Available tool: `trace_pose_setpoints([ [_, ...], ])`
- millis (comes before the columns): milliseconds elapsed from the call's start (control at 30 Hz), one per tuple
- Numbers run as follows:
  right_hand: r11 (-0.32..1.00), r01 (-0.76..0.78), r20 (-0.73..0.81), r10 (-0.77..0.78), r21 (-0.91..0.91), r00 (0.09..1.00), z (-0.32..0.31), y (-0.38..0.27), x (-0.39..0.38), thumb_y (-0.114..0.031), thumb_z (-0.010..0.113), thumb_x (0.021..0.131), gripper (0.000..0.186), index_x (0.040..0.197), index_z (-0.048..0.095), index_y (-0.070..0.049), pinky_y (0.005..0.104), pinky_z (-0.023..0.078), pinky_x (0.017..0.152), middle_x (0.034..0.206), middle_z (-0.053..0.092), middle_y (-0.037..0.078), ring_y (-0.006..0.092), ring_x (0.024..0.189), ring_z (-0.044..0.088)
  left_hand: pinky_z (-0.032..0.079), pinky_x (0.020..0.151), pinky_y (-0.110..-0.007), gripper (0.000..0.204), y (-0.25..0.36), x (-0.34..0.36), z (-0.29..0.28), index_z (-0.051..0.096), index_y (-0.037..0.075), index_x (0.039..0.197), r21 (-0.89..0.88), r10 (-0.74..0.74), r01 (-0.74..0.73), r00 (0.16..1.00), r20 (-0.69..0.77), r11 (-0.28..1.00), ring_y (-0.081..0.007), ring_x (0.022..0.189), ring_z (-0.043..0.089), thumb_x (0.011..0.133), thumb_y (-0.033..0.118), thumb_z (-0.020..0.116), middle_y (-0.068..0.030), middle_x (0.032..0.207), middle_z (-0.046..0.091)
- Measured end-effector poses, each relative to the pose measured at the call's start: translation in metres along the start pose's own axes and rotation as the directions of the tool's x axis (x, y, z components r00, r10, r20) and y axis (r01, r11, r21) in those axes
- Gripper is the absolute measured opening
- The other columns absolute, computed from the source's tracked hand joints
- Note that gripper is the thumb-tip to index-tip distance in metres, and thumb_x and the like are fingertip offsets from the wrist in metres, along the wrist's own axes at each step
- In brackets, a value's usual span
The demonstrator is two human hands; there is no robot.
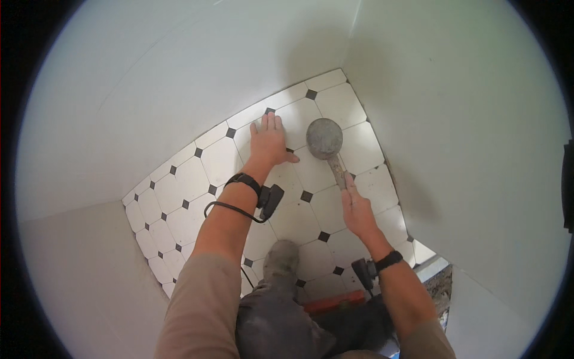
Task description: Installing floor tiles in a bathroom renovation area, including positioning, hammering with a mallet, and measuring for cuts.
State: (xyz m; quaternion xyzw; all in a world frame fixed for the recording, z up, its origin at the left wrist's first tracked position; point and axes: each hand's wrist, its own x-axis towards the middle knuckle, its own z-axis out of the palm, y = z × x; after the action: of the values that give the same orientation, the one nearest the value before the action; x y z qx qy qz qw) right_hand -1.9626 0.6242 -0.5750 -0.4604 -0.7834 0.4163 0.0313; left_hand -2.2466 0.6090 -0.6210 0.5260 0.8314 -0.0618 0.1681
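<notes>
My left hand (pixel 269 143) lies with fingers spread on the white octagonal floor tiles (pixel 218 158) with small black diamond insets, near the back edge of the tiling. My right hand (pixel 357 209) grips the handle of a grey mallet (pixel 324 137), whose round, scuffed head is over the tiles just right of my left hand. Both wrists carry black straps with small dark devices, the left one with a looped cable.
Pale grey walls (pixel 454 119) enclose the tiled floor. My shoe (pixel 281 258) stands on the tiles below my hands. A red bar (pixel 335 301) lies behind my legs. At lower right, a rough dark strip (pixel 441 287) borders the tiles.
</notes>
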Motion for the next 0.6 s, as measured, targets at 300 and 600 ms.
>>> trace_pose_setpoints([
  [300, 0.994, 0.107, -0.107, -0.109, -0.027, 0.988, 0.003, 0.032, -0.008, -0.021, 0.046, 0.101, 0.052, 0.150, 0.033, -0.009, 0.0460, 0.049, 0.063, 0.072, 0.061, 0.028, 0.0444, 0.065, 0.062, 0.021, 0.112, -0.062, 0.118, 0.052, -0.003, 0.008, 0.026, -0.002, 0.150, 0.020, 0.042, -0.044, 0.996, 0.083, 0.999, -0.0431, 0.146, 0.018, 0.066, 0.062, 0.078, -0.0254, 0.157, 0.024],
  [600, 0.986, 0.048, -0.177, -0.019, 0.161, 0.984, -0.034, -0.002, -0.007, -0.026, 0.046, 0.102, 0.055, 0.150, 0.030, -0.007, 0.0490, 0.050, 0.065, 0.075, 0.061, 0.031, 0.0473, 0.069, 0.062, 0.016, 0.105, -0.075, 0.110, 0.136, -0.038, 0.028, 0.027, 0.005, 0.152, -0.152, 0.035, -0.044, 0.997, -0.064, 0.987, -0.0492, 0.146, 0.009, 0.070, 0.061, 0.075, -0.0193, 0.160, 0.017],
])
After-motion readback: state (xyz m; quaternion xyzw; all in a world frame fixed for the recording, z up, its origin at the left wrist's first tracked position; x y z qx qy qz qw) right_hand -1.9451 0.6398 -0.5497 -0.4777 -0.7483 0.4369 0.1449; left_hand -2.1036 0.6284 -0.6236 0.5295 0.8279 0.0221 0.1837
